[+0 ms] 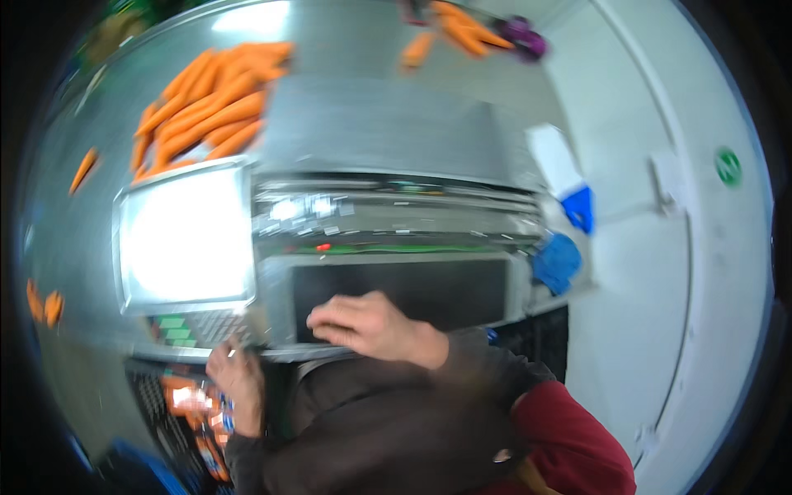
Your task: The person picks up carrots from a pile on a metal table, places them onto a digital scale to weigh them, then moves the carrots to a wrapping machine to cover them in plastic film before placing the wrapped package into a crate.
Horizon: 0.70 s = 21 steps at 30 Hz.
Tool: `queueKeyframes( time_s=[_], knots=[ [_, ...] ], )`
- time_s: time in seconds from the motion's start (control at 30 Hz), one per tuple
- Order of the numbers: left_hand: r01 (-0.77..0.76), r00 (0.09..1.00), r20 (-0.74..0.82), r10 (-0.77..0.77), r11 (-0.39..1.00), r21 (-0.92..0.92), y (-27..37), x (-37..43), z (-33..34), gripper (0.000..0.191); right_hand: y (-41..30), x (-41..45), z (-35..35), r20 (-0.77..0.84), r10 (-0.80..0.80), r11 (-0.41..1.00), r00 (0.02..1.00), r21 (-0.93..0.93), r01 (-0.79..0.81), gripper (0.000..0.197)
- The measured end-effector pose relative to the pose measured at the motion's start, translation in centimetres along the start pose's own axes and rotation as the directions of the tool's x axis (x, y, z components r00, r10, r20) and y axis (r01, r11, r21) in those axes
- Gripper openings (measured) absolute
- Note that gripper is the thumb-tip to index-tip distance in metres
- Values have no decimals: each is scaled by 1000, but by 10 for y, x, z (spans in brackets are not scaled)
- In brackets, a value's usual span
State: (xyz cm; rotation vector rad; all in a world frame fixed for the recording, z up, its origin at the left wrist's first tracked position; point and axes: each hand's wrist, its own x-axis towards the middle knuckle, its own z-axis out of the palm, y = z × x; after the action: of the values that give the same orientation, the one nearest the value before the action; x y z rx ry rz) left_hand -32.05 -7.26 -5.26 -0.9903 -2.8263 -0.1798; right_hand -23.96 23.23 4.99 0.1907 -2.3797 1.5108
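My right hand (368,325) is over the dark flat plate (402,288) of a wrapping machine. Its fingers are loosely bent and slightly apart, with nothing visible in them. At the machine's front edge, my left hand (236,378) is blurred, its fingertips by a keypad (213,325) with green and pale keys. Whether the left fingers grip anything cannot be made out. Behind the keypad is a shiny metal weighing tray (185,238), washed out by glare. A roller section (396,210) with transparent film runs behind the dark plate.
Carrots (207,114) lie heaped on the steel table (371,124) behind the tray. More carrots (467,31) lie at the back beside a purple object (525,38). Below my left hand is a black crate (148,396) holding wrapped carrots (192,399). A blue cloth (557,263) sits near the right wall (637,278).
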Motion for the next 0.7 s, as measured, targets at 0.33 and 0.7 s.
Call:
queueKeyframes(
  time_s=[0.33, 0.7],
  knots=[
    [263, 955, -10, -296, 862, -433, -13, 20, -9, 58, 110, -236, -273, -850, 264, 129, 457, -438, -890, 22],
    [206, 940, -183, -287, 908, -365, -12, 96, -65, 47, 184, -256, -278, -676, 331, -15, 659, -702, -712, 8]
  ],
)
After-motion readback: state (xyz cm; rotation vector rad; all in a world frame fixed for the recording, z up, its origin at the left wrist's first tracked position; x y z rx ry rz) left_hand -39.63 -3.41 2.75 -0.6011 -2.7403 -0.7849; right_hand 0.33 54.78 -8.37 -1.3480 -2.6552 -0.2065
